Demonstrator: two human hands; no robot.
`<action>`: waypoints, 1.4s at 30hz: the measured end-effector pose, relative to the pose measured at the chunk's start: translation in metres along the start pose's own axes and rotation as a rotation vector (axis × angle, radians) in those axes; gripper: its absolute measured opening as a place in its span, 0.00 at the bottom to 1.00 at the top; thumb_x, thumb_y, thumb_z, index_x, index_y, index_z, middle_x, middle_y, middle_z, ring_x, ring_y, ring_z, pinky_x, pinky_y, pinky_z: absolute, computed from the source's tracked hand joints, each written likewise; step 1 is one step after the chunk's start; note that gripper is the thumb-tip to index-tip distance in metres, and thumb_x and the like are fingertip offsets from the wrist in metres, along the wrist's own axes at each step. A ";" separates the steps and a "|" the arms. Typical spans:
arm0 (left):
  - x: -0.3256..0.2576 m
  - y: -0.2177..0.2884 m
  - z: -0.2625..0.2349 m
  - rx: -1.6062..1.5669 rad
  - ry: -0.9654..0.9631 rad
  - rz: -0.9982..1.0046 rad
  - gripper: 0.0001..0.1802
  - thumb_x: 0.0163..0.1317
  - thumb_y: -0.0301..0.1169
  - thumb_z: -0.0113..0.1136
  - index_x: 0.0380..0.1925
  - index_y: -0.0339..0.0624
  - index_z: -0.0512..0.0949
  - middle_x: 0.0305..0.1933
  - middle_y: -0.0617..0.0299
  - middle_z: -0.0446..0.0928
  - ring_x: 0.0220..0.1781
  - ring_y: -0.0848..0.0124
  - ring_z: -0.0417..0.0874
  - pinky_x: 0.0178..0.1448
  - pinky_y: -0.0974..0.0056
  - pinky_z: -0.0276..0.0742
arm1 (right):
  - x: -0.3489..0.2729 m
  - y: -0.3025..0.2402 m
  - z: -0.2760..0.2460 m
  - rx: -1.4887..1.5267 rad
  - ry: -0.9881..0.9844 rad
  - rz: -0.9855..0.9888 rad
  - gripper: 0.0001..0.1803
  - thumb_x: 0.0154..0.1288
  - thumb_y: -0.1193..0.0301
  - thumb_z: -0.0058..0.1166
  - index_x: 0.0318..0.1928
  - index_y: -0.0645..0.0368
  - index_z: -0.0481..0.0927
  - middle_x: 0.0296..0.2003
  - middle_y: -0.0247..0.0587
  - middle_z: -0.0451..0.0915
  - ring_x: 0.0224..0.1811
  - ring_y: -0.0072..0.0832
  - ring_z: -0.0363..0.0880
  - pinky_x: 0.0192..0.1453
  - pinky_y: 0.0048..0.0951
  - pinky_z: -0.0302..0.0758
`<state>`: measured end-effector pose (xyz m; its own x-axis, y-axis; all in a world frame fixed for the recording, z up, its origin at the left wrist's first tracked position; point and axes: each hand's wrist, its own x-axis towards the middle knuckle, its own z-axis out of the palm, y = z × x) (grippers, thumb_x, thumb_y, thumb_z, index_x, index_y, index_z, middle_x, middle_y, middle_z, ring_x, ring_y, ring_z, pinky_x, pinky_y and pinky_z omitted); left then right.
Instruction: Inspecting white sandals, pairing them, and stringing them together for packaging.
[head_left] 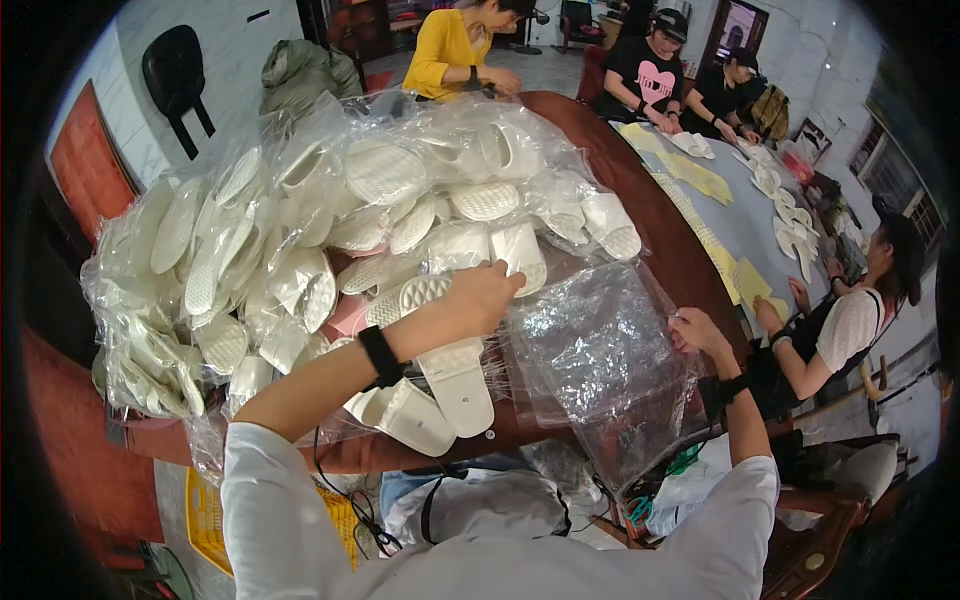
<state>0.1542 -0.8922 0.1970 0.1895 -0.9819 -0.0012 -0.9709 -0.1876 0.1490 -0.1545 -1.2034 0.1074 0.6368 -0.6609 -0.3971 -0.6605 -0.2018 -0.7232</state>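
Note:
My right hand (pixel 699 331) pinches the right edge of a clear plastic bag (pixel 590 340), which lies with others in a loose, shiny layer at the table's near edge. My left hand (pixel 485 297) is closed, its fingertips against a white slipper (pixel 519 258) beside the bags; what they grip is too small to make out. Below the left wrist, a pair of white slippers lies close together, one slipper (pixel 457 385) sole down and another slipper (pixel 405 415) partly under it. The left forearm hides part of the things behind it.
Bagged white slippers (pixel 385 170) heap up over the left and far side of the red-brown table (pixel 690 250). Several people work beyond it, some at a grey table (pixel 720 200) with yellow sheets and white straps. A yellow crate (pixel 205 520) stands below on the left.

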 end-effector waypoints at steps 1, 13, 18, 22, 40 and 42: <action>0.011 -0.002 0.009 0.001 -0.001 0.011 0.21 0.53 0.30 0.65 0.49 0.48 0.75 0.47 0.53 0.75 0.50 0.55 0.76 0.49 0.55 0.76 | 0.004 0.005 -0.001 -0.125 0.058 -0.044 0.14 0.66 0.63 0.51 0.35 0.63 0.74 0.26 0.42 0.76 0.24 0.32 0.78 0.28 0.31 0.76; 0.037 -0.016 0.058 0.408 -0.033 0.211 0.27 0.46 0.28 0.66 0.51 0.53 0.77 0.54 0.55 0.67 0.60 0.57 0.66 0.58 0.56 0.67 | -0.078 -0.138 0.070 -0.436 0.092 -0.765 0.27 0.66 0.62 0.53 0.61 0.60 0.65 0.53 0.57 0.69 0.56 0.53 0.69 0.59 0.43 0.68; 0.041 -0.017 0.062 0.365 0.096 0.225 0.31 0.44 0.29 0.67 0.53 0.48 0.72 0.55 0.55 0.65 0.60 0.59 0.64 0.58 0.60 0.67 | -0.034 -0.136 0.130 -0.470 0.026 -0.798 0.32 0.68 0.54 0.50 0.67 0.52 0.61 0.66 0.57 0.59 0.68 0.56 0.56 0.69 0.49 0.58; 0.046 -0.015 0.060 0.407 0.062 0.187 0.35 0.42 0.30 0.70 0.54 0.44 0.69 0.55 0.54 0.64 0.60 0.59 0.66 0.57 0.60 0.69 | -0.012 -0.120 0.162 -0.647 -0.014 -0.725 0.36 0.67 0.44 0.45 0.69 0.45 0.59 0.69 0.55 0.53 0.73 0.61 0.43 0.71 0.62 0.47; 0.044 -0.029 0.052 0.158 0.269 0.174 0.28 0.37 0.18 0.65 0.44 0.43 0.74 0.38 0.53 0.76 0.45 0.56 0.79 0.50 0.57 0.74 | 0.019 -0.142 0.191 -0.748 -0.080 -0.476 0.41 0.65 0.38 0.40 0.69 0.51 0.60 0.70 0.58 0.51 0.74 0.59 0.39 0.71 0.65 0.43; 0.042 -0.027 0.050 0.143 0.312 0.187 0.26 0.38 0.17 0.63 0.44 0.42 0.75 0.37 0.53 0.77 0.43 0.56 0.79 0.50 0.57 0.74 | 0.034 -0.146 0.200 -0.762 -0.037 -0.467 0.42 0.65 0.38 0.39 0.70 0.53 0.59 0.70 0.58 0.49 0.74 0.59 0.38 0.71 0.64 0.42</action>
<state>0.1814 -0.9298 0.1439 0.0216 -0.9482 0.3169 -0.9993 -0.0297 -0.0208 0.0432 -1.0521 0.0859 0.9108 -0.3697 -0.1839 -0.4071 -0.8786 -0.2497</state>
